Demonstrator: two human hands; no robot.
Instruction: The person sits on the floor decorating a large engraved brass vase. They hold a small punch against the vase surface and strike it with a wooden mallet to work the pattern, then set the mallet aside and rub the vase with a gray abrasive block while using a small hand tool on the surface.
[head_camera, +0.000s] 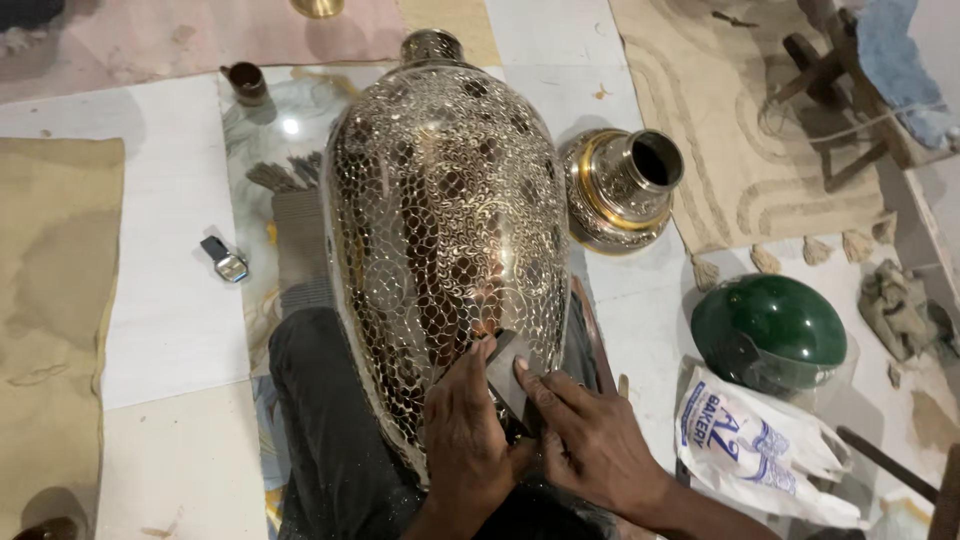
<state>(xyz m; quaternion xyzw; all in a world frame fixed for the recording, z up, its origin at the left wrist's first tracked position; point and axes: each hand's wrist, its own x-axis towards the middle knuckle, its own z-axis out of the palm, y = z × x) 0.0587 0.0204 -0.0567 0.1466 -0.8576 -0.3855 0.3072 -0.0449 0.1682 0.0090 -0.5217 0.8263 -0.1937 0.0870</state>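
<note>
A big engraved metal vase (445, 230) lies on its side across the person's lap, neck pointing away, its body covered in a net pattern with fine scrollwork. It rests on dark trousers (330, 440) and takes up the middle of the view.

At the near end of the vase both hands meet on a small flat dark tool (508, 372). The left hand (465, 430) lies against the metal, its fingers pressed together along the tool's left edge. The right hand (590, 435) comes in from the right, thumb and forefinger pinching the tool's lower edge, the other fingers curled beneath. The tool's tip touches the vase wall.

Just beside the vase on the right stands a smaller vase (620, 188), silver with a gold band, tilted so its open mouth faces up and right. Nearer, on the right, a green helmet (770, 330) sits on the floor, and a white printed bag (750, 445) lies touching it in front. A crumpled rag (895, 305) is past the helmet, near a wooden frame (835, 90) on a tasselled beige mat (730, 130).

To the left, a wristwatch (225, 259) lies on the tiled floor (170, 310), well apart from the vase. A small brown cup (247, 82) stands farther off, by the vase's neck. A tan cloth (50, 300) covers the far left. A striped mat (295, 240) shows under the vase's left flank.
</note>
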